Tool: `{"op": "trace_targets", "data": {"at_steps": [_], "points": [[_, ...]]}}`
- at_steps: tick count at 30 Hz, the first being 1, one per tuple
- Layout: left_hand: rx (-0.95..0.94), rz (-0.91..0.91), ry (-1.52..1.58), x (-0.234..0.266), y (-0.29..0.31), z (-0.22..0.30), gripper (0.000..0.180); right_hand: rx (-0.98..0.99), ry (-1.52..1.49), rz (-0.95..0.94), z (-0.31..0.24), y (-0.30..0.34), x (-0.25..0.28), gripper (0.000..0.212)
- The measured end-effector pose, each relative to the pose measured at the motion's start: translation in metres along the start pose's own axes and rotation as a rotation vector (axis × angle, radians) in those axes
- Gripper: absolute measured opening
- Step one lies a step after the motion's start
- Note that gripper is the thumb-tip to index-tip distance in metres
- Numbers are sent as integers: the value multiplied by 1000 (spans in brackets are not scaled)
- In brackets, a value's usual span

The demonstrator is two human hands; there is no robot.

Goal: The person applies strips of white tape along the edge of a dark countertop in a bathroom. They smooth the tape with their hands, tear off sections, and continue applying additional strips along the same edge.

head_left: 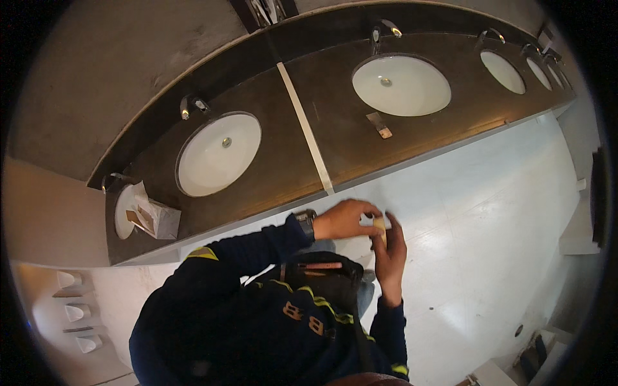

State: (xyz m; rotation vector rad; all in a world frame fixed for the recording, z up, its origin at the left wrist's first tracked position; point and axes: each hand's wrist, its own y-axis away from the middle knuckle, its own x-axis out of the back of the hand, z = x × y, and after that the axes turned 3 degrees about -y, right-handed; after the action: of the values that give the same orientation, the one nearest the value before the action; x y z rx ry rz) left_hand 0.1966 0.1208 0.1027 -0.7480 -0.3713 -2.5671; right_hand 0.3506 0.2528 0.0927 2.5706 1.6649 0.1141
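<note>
In front of my body, beyond the counter's front edge, both hands come together on a small pale yellow piece that looks like a roll of masking tape. My left hand bends its fingers around its left side. My right hand grips it from the right and below, thumb and fingers closed. The fingers cover much of it, so its full shape is hidden. A pale tape-like strip runs straight across the dark counter from back to front, just ahead of my hands.
White basins with chrome taps line the counter. A flat scraper-like tool lies before the middle basin. At the left end an open carton stands beside a basin. Urinals hang on the left wall.
</note>
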Motion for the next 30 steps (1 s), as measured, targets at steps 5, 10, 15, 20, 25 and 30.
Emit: {"op": "trace_targets", "data": {"at_steps": [5, 10, 15, 20, 25, 30], "points": [[34, 193, 268, 105, -6, 19, 45, 92, 132, 20, -93, -76, -58, 56], [43, 154, 478, 188, -3, 8, 45, 107, 0, -9, -133, -120, -110, 58], [-26, 152, 426, 237, -6, 2, 40, 121, 58, 10, -159, -145, -143, 57], [-43, 176, 303, 258, -18, -9, 29, 107, 46, 63, -168, -168, -163, 59], [-58, 340, 331, 262, -50, -50, 16, 66, 200, 54, -154, -182, -168, 61], [109, 747, 126, 344, -105, -164, 16, -87, 380, 22, -127, -146, -143, 55]]}}
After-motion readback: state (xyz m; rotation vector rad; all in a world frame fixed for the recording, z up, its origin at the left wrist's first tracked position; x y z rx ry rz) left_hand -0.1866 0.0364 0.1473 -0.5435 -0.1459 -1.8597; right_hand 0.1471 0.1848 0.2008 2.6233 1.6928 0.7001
